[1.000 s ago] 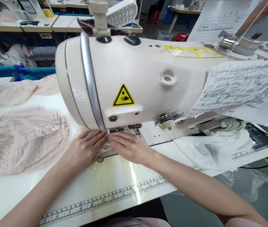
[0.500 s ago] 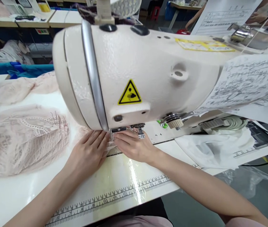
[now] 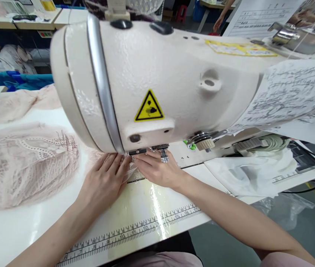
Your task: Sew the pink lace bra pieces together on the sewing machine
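Under the head of a white sewing machine (image 3: 179, 81), a strip of pale pink lace fabric (image 3: 131, 167) lies between my hands. My left hand (image 3: 103, 181) rests flat on the lace, its fingers stretched out toward the needle area. My right hand (image 3: 157, 170) is on the other side, fingers held together and closed on the lace edge; the machine head and a thread tension knob (image 3: 164, 157) partly cover its fingertips. The needle and presser foot are hidden. Left of my hands, more pink lace (image 3: 32, 167) lies heaped on the white table.
A printed ruler (image 3: 129, 237) runs along the table's front edge. White cloth (image 3: 246, 172) and a coil of pale green tape (image 3: 274, 144) lie to the right. Handwritten paper (image 3: 293, 96) hangs on the machine. Behind, another person's arm (image 3: 222, 16) shows.
The view has shifted slightly, so the machine sits a little further left and higher. Both hands stay at the lace; a small flap of sheer fabric now lifts between them.
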Demonstrator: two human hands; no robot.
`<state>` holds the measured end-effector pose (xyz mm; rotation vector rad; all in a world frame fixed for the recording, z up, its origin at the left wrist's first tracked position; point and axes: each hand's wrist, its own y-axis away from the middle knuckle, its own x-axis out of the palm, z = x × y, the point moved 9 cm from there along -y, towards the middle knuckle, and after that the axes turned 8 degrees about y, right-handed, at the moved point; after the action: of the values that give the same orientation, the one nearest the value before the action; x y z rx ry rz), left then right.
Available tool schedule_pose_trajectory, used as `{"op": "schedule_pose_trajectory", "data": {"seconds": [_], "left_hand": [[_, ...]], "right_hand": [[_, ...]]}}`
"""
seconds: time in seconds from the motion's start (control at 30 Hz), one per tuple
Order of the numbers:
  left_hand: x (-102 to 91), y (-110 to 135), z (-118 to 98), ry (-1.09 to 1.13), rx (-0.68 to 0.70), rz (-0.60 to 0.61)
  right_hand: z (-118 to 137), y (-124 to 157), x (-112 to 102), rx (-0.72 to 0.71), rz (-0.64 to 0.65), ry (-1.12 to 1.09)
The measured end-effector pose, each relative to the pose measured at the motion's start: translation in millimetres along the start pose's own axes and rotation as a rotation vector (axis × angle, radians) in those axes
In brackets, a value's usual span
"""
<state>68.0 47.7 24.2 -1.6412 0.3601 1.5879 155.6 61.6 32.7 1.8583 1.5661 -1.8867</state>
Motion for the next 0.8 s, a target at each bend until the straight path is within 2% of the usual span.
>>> {"op": "schedule_pose_trajectory", "data": {"seconds": [0.3,0.57,0.8], "left_hand": [[1.8,-2,5,0.022,-0.048,0.017],[1.9,-4,8,-0.038,-0.055,0.012],[-1.8,-6,7,-0.040,-0.049,-0.011]], "right_hand": [[-4,1,1,0.008,-0.005,0.073],[-7,3,24,0.002,0.282,0.028],[-11,3,24,0.030,0.283,-0.006]]}}
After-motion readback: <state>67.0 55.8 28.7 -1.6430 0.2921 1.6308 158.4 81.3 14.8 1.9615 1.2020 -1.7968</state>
